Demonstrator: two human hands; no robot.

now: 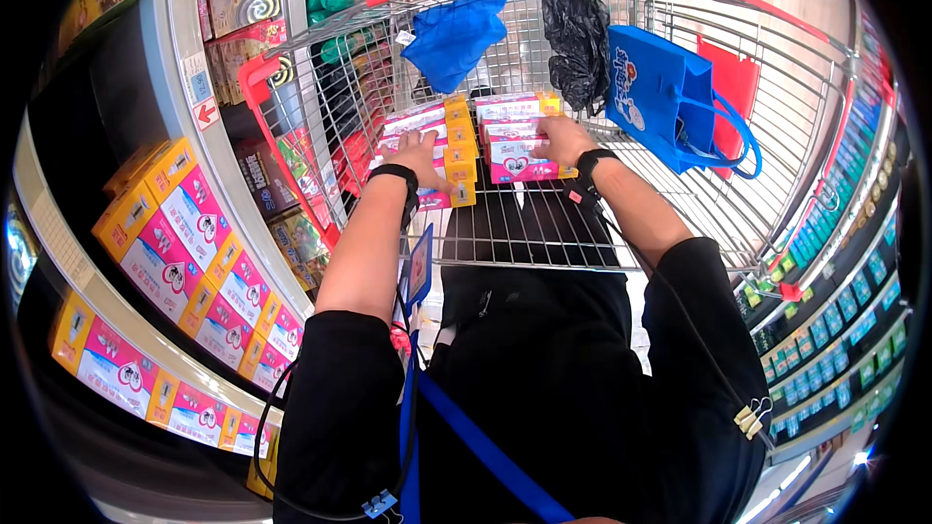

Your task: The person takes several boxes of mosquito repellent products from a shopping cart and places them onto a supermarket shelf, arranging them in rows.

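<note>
Before me is a wire shopping cart (510, 258) holding two groups of pink, white and yellow cardboard boxes. My left hand (416, 160) lies with spread fingers on top of the left group of boxes (460, 135). At the right group of boxes (513, 160), my right hand (564, 140) rests its fingers on the right end of a box near the front; whether it grips the box is not clear. Both wrists wear black straps. The undersides of both hands are hidden.
Beyond the boxes hang a blue cloth bag (459, 40) and a crumpled black plastic bag (575, 51). A blue tote bag (652, 94) stands at the cart's right, near a red panel (728, 87). Shelves with similar boxes (175, 276) line the left; stocked shelves (837, 313) flank the right.
</note>
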